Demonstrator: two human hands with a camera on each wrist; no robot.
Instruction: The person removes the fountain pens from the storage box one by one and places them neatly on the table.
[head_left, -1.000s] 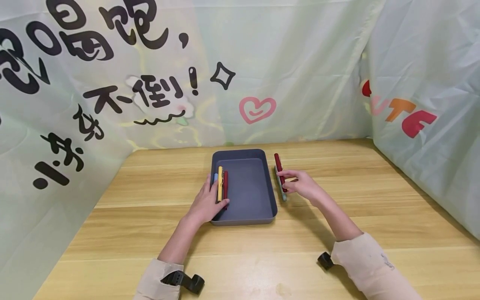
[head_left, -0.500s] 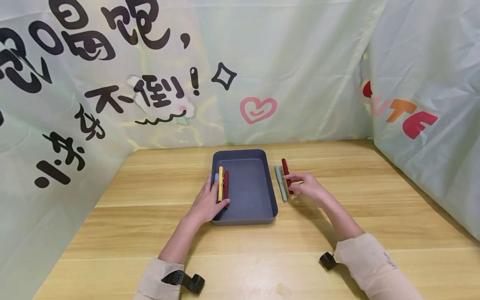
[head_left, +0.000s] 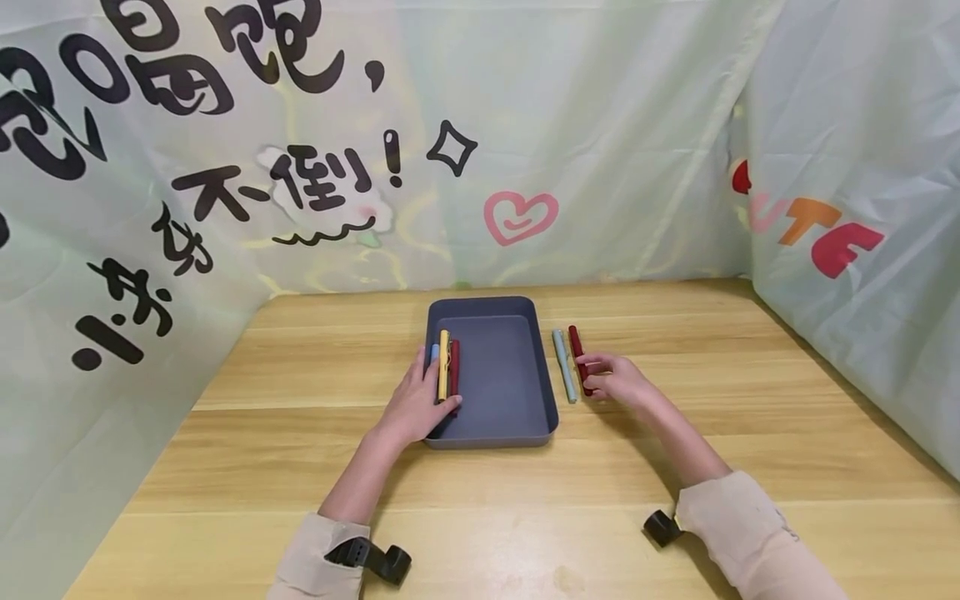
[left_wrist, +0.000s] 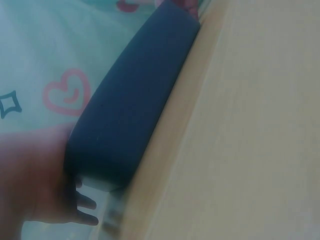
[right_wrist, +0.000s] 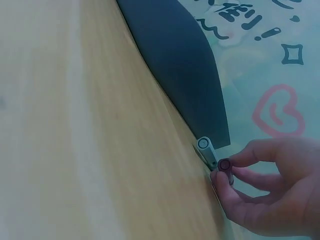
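Observation:
A dark grey-blue tray (head_left: 498, 379) lies on the table. My left hand (head_left: 408, 408) holds its left wall, thumb inside the rim and fingers along the outer side. Inside, a yellow pen (head_left: 444, 362), a dark red pen (head_left: 455, 367) and a blue pen (head_left: 434, 352) lie by that wall, partly hidden by the hand. Right of the tray, my right hand (head_left: 617, 382) pinches another dark red pen (head_left: 576, 342) between thumb and fingers, close over the table. A pale green pen (head_left: 564, 365) lies between it and the tray, also seen end-on in the right wrist view.
The wooden table (head_left: 495, 533) extends around the tray on all sides. A printed curtain (head_left: 622, 150) hangs along the back and both sides. Each sleeve cuff carries a black wrist camera, the left one (head_left: 390, 562) and the right one (head_left: 662, 527).
My right hand has carried the dark red pen rightward and down, from over the pale green pen to beside it. My left hand has stayed on the tray.

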